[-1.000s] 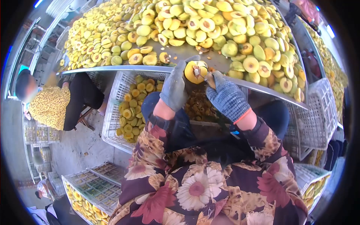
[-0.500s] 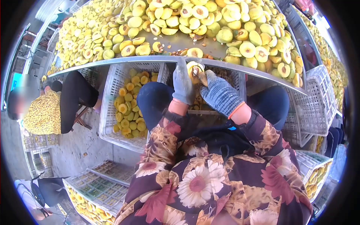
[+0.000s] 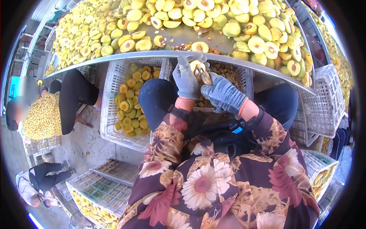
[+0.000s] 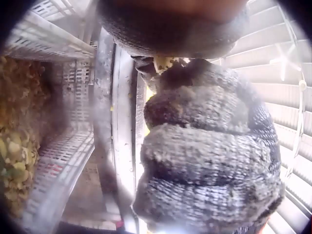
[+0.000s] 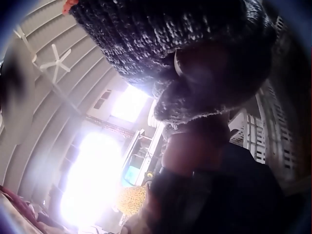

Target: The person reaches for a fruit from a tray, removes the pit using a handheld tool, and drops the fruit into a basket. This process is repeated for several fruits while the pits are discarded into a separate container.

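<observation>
In the head view my left hand (image 3: 187,78), in a grey glove, holds a yellow peach half (image 3: 197,66) with its cut face up, just below the table edge. My right hand (image 3: 225,92), in a blue-grey knit glove with an orange cuff, grips a short wooden-handled tool (image 3: 206,78), its tip at the middle of the cut face. The left wrist view has curled gloved fingers (image 4: 209,151) covering most of the fruit. In the right wrist view the knit glove (image 5: 161,44) is dark and hides the tool.
A metal table (image 3: 126,56) carries a heap of halved peaches (image 3: 95,32). Below stands a white crate (image 3: 108,114) of peach halves, with a crate of brown scraps (image 3: 228,72) between the knees. More crates (image 3: 322,103) stand right. Another person (image 3: 42,114) sits left.
Both hands have moved down and toward the body, from over the table edge to below it, with the peach half and the tool. The right hand has turned, its knuckles now lower.
</observation>
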Tool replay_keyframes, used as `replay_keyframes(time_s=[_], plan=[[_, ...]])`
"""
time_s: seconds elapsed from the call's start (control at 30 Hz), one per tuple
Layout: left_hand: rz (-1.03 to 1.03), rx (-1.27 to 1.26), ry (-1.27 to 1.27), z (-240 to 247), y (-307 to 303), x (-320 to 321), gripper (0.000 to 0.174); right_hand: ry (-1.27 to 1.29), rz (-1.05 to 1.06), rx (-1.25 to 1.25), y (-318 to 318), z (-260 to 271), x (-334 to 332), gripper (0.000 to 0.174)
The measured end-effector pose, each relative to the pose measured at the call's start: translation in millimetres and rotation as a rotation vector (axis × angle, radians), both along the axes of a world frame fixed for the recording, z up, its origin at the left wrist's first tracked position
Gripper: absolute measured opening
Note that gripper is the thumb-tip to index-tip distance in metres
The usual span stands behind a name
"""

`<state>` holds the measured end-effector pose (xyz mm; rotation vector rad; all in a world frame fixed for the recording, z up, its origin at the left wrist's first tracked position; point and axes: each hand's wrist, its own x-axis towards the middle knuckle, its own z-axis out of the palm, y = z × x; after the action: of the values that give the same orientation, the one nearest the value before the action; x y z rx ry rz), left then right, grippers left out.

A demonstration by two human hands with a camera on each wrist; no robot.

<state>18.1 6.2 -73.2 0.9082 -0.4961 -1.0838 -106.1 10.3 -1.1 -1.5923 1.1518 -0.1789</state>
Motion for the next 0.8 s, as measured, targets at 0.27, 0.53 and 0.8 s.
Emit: replay_keyframes(time_s=[0.27,0.53,0.8], plan=[[-0.241,0.045,-0.127,15.0,6.2,3.4,0.056,-0.097,-0.033,0.214,4.8,8.4,-13.2,0.028],[-0.269,-0.097,-0.202,12.5,4.0,6.9,0.052,-0.019,0.107,0.182,1.0,0.4,-14.6,0.019],[-0.175,-0.036,-0.125,6.9,1.8,2.7,0.046,-0.505,0.058,0.538,0.2,-18.7,-26.7,0.018]])
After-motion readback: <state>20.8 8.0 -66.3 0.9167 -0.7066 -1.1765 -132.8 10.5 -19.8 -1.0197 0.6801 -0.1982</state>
